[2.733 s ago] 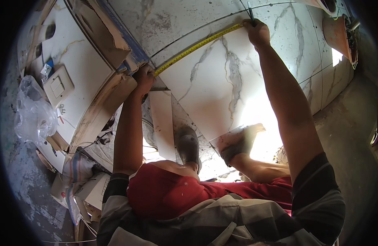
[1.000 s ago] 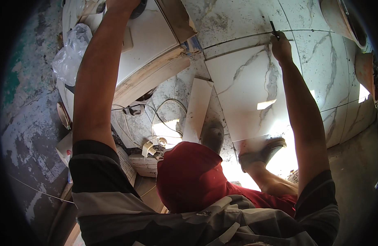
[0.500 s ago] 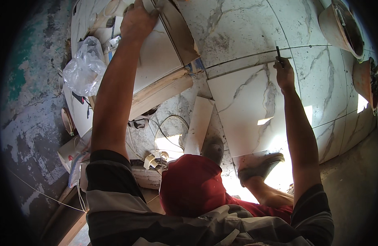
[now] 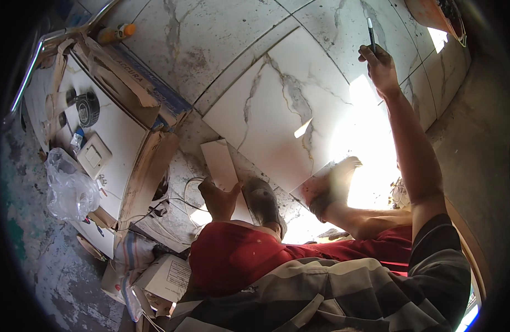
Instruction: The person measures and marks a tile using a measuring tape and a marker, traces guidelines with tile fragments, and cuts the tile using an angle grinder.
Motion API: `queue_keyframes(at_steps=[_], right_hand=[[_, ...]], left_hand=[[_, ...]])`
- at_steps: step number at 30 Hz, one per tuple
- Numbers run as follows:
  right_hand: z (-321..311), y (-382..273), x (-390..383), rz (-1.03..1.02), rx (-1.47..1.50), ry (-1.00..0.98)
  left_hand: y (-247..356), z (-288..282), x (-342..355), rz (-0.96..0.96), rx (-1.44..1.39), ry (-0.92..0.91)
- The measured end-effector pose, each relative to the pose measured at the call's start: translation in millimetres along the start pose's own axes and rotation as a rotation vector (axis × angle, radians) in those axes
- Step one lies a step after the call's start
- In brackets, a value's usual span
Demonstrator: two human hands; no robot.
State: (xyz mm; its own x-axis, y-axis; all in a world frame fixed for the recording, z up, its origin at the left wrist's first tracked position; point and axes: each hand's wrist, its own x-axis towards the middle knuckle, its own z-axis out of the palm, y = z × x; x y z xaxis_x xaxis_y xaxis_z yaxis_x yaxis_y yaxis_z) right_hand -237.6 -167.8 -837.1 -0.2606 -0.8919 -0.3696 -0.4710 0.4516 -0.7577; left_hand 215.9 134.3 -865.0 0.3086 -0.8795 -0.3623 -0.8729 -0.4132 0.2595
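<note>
Head view's up, so what's closest and how does it sit?

Going near to far, you get the red shorts (image 4: 233, 249) over the knee, then the left hand (image 4: 219, 202) just past them, about half open, thumb sticking out from the fingers, nothing in it that I can see

And the narrow tile strip (image 4: 216, 157)?

Right at that hand tbh, its long axis runs away from the body with the far end tipped a bit left, and the left hand overlaps its left side in the view. Can't tell if it's touching or just above. The left shoe (image 4: 260, 202) is just to the right of the strip

What about the right hand (image 4: 381, 69), any closer?

Nope, left wins easily. The big veined tile (image 4: 282, 97) lies ahead and right of the left hand, between the two, one corner pointing away from the body. Right hand's way out front, past that tile's right side, closed round a dark pen (image 4: 372, 43) with the pale end pointing away

Anything past that?

Orange bucket (image 4: 440, 16) off to the upper right, and a bottle with an orange cap (image 4: 114, 34) upper left, both well apart from the strip
</note>
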Motion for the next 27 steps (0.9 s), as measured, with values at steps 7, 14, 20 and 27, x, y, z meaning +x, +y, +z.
queue_keyframes(at_steps=[7,14,20,27], right_hand=[[-122,24,-14,-0.023,-0.299,-0.108],[-172,23,-70,-0.023,-0.365,-0.138],[-178,60,-98,0.059,-0.405,-0.192],[-168,115,-124,0.051,-0.345,-0.313]], left_hand=[[-11,16,-26,0.164,0.047,-0.157],[4,0,-17,0.392,-0.018,-0.256],[26,-27,12,0.572,-0.038,-0.288],[65,-56,35,0.760,-0.051,-0.358]])
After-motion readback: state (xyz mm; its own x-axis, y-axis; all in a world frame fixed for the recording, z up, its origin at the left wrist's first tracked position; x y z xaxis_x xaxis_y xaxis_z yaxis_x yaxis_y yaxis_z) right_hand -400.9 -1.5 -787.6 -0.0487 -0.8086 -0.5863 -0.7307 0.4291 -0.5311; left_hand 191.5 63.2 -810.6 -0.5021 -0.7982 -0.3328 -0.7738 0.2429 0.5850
